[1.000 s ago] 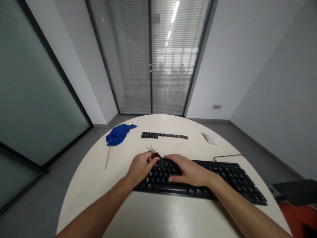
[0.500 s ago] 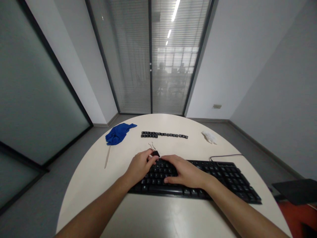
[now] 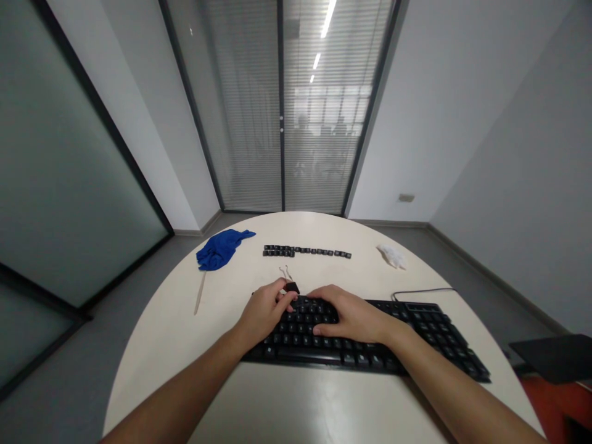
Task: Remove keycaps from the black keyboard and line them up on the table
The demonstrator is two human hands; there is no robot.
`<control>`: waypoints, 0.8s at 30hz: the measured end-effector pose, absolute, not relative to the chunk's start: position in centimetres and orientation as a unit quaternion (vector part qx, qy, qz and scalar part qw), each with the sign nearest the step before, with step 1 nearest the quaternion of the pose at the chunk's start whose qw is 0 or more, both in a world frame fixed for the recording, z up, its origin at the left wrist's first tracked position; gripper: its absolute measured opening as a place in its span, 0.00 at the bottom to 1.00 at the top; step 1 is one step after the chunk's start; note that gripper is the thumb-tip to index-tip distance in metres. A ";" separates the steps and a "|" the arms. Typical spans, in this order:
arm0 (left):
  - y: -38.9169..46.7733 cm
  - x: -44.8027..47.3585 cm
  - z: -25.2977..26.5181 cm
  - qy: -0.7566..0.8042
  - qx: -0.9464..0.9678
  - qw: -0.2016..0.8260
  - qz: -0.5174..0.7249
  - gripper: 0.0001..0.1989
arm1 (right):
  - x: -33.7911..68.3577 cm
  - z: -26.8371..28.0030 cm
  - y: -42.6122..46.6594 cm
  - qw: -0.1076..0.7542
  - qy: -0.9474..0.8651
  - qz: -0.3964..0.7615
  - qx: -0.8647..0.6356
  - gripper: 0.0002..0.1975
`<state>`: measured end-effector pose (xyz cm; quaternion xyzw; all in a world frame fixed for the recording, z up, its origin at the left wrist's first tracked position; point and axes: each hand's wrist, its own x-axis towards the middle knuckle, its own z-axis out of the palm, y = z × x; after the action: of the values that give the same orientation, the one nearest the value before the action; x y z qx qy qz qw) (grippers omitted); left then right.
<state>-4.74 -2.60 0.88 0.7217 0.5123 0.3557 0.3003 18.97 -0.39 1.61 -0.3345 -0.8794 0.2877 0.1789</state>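
A black keyboard [image 3: 319, 354] lies across the table in front of me. My left hand [image 3: 266, 311] is closed over its upper left part, pinching a keycap puller [image 3: 291, 287] with a small black body and two thin wire prongs that point away from me. Farther right, my right hand [image 3: 354, 314] rests on the keys with thumb and fingers apart, holding nothing. Beyond the keyboard, several loose black keycaps [image 3: 314, 251] stand in a line, doubled at its left end.
A crumpled blue cloth [image 3: 222, 250] lies at the left, with a thin pale stick [image 3: 200, 293] by it. White crumpled tissue [image 3: 391, 256] sits at the right. The keyboard's cable [image 3: 423, 290] runs off to the right over the round table [image 3: 176, 345].
My right hand has shifted slightly to the right along the keyboard, away from my left hand. The left hand still holds the keycap puller and has barely moved.
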 end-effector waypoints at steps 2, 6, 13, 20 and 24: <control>-2.6 -4.7 0.8 0.507 0.717 0.314 0.361 0.09 | 18.9 1.6 -0.4 0.177 -0.880 0.286 -0.336 0.31; -2.6 -4.7 0.6 0.501 0.707 0.346 0.359 0.10 | 19.0 1.8 -0.4 0.172 -0.880 0.286 -0.338 0.31; -3.1 -4.4 1.0 0.464 0.802 0.207 0.315 0.09 | 18.9 1.6 -0.4 0.177 -0.882 0.281 -0.335 0.30; -3.0 -4.4 0.7 0.463 0.770 0.256 0.355 0.09 | 18.8 1.8 -0.3 0.190 -0.896 0.255 -0.309 0.27; -2.5 -4.5 0.0 0.450 0.699 0.392 0.394 0.09 | 18.4 2.0 -0.3 0.196 -0.903 0.247 -0.292 0.18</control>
<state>-4.52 -2.46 0.04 0.6991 0.4500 0.3937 0.3921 18.40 -0.31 1.98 -0.2916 -0.9032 0.2465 0.1959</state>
